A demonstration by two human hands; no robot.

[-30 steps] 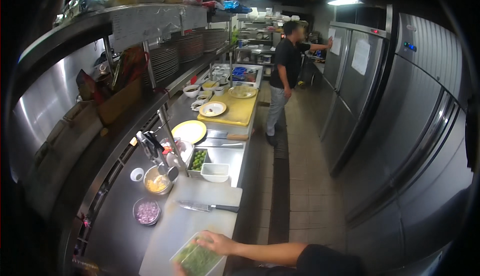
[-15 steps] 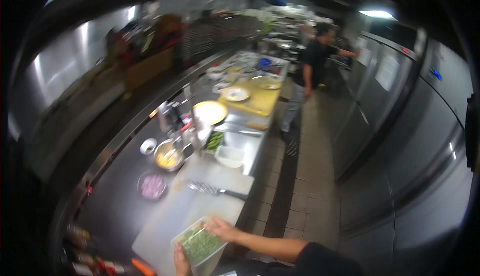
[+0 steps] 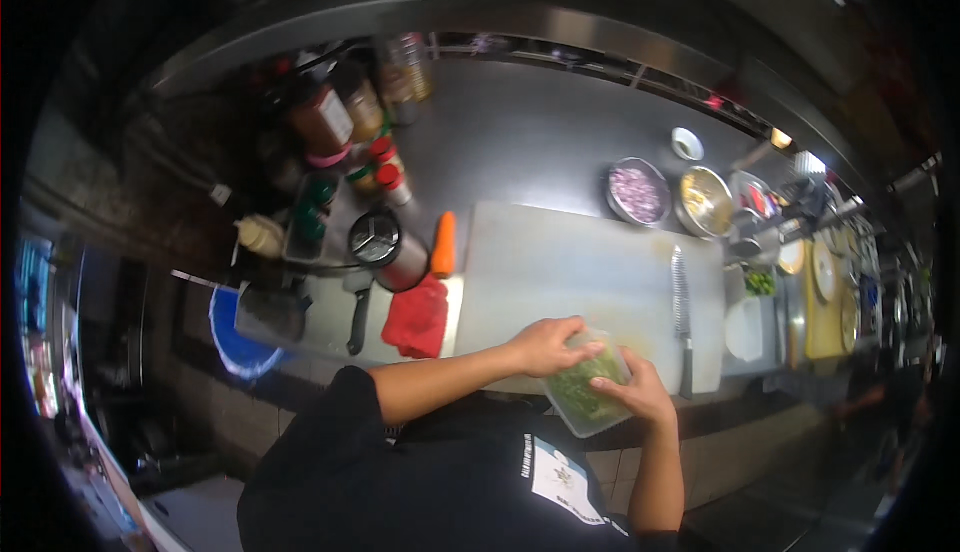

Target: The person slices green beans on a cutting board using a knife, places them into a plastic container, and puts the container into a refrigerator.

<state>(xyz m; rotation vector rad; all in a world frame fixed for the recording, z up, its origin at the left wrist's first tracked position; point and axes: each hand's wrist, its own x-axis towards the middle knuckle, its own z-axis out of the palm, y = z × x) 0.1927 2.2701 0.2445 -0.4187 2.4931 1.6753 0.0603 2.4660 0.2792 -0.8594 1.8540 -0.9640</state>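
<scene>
A clear plastic container (image 3: 582, 414) of chopped greens is held in front of my body, tilted, at the front edge of the white cutting board (image 3: 560, 262). My left hand (image 3: 548, 348) grips its far left corner. My right hand (image 3: 640, 392) clasps the right side, with the thumb over the top. Whether a lid covers the greens, I cannot tell. A knife with a black handle (image 3: 686, 357) lies on the right part of the board. Beside the board's left edge are a carrot (image 3: 444, 245) and a folded red cloth (image 3: 417, 318).
Behind the board stand a bowl of chopped purple onion (image 3: 637, 192), a metal bowl with yellow pieces (image 3: 706, 202) and a small white bowl (image 3: 687, 144). Leftward are a steel canister (image 3: 402, 260), red-capped shakers (image 3: 392, 182), a second knife (image 3: 357, 322) and a blue bin (image 3: 235, 342).
My view has swung left from the aisle, where another person stood, to the counter. Both hands still hold the container, now closer to my body.
</scene>
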